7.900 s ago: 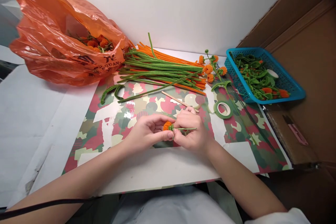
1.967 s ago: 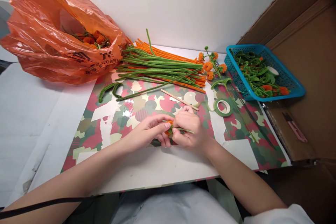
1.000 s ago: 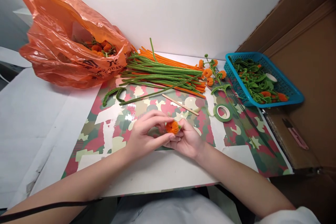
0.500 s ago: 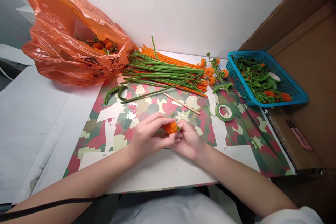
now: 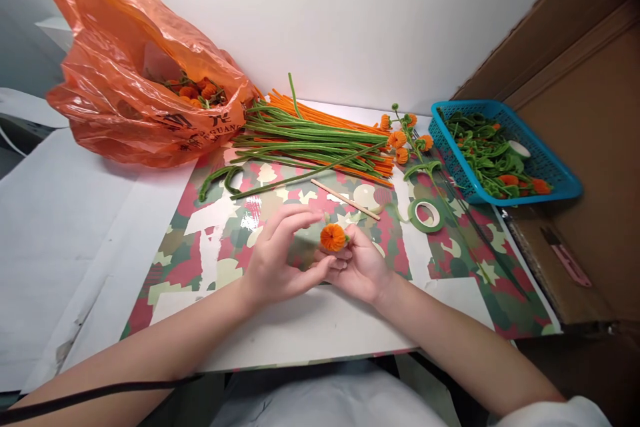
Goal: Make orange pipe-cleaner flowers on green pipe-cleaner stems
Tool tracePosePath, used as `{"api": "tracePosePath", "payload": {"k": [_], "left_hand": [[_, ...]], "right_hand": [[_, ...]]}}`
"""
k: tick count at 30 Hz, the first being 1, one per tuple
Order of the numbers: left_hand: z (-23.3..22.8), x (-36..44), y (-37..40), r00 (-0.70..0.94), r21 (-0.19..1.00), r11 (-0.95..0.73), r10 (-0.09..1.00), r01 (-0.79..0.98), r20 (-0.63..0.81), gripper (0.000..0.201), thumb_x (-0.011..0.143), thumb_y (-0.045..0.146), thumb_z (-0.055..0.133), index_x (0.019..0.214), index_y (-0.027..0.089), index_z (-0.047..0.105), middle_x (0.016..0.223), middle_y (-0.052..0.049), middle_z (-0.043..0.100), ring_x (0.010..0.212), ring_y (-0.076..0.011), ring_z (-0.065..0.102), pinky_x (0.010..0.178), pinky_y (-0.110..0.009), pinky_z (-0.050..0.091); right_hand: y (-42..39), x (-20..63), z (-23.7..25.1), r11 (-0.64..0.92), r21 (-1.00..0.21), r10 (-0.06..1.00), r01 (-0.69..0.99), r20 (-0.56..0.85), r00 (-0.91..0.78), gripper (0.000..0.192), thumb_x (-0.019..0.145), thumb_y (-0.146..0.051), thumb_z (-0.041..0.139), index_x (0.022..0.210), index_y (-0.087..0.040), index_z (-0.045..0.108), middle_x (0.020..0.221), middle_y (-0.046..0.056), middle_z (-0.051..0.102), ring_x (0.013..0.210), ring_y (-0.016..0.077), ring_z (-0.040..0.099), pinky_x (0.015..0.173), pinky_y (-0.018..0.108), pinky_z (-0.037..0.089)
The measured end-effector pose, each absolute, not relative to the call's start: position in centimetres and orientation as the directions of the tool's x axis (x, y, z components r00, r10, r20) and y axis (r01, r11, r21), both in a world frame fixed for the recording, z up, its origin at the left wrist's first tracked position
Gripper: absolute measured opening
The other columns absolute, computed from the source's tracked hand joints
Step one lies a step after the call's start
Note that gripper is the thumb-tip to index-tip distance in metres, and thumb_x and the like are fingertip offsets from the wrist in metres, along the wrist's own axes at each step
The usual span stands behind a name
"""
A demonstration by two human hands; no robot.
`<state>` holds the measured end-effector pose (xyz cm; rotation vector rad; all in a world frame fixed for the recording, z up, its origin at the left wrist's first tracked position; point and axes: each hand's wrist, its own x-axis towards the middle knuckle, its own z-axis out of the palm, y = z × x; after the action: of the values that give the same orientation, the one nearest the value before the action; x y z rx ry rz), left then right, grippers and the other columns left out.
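Note:
A small orange pipe-cleaner flower (image 5: 333, 237) faces up, with bits of green at its edge. My right hand (image 5: 364, 267) holds it in a pinch between thumb and fingers. Just left of the flower, my left hand (image 5: 281, 257) is open, its thumb and fingers spread apart around a gap. Beyond the hands lie a thin wooden stick (image 5: 345, 199) and a roll of green floral tape (image 5: 425, 215), with a loose strip trailing from the roll toward the hands.
Green pipe cleaners (image 5: 310, 130) and orange ones (image 5: 330, 115) lie bundled at the back. An orange plastic bag (image 5: 125, 117) with flowers stands left. Finished flower stems (image 5: 399, 139) rest beside a blue basket (image 5: 560, 170) of leaves. A pink-handled cutter (image 5: 571, 263) lies far right.
My left fingers have spread and come off the orange flower. The flower has turned so its round centre faces up, while my right hand stays on it.

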<state>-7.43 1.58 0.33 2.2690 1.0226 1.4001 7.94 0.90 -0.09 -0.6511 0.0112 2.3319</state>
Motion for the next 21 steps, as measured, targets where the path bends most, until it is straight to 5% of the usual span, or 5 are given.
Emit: {"api": "tracePosePath", "payload": {"k": [5,21], "left_hand": [[0.54,-7.32,1.37,0.272,0.463,-0.755,0.619,0.464,0.737,0.018,0.076,0.015,0.071,0.09,0.021,0.061,0.094,-0.005,0.063,0.08,-0.0164,0.062,0.069,-0.03,0.052],[0.17,-7.17,1.55,0.275,0.45,-0.753,0.616,0.48,0.738,0.011,0.081,0.013,0.068,0.083,0.02,0.06,0.084,-0.002,0.068,0.074,-0.0147,0.063,0.066,-0.029,0.048]], "right_hand": [[0.77,7.97,0.25,-0.747,-0.119,0.623,-0.654,-0.47,-0.626,0.019,0.068,-0.016,0.046,0.059,-0.02,0.03,0.051,-0.009,0.014,0.045,0.007,0.023,0.048,0.014,0.039],[0.42,7.4,0.15,-0.702,-0.189,0.677,-0.687,-0.476,-0.561,0.021,0.066,-0.014,0.048,0.053,-0.018,0.032,0.049,-0.008,0.018,0.045,0.0054,0.019,0.055,0.015,0.043]]}}
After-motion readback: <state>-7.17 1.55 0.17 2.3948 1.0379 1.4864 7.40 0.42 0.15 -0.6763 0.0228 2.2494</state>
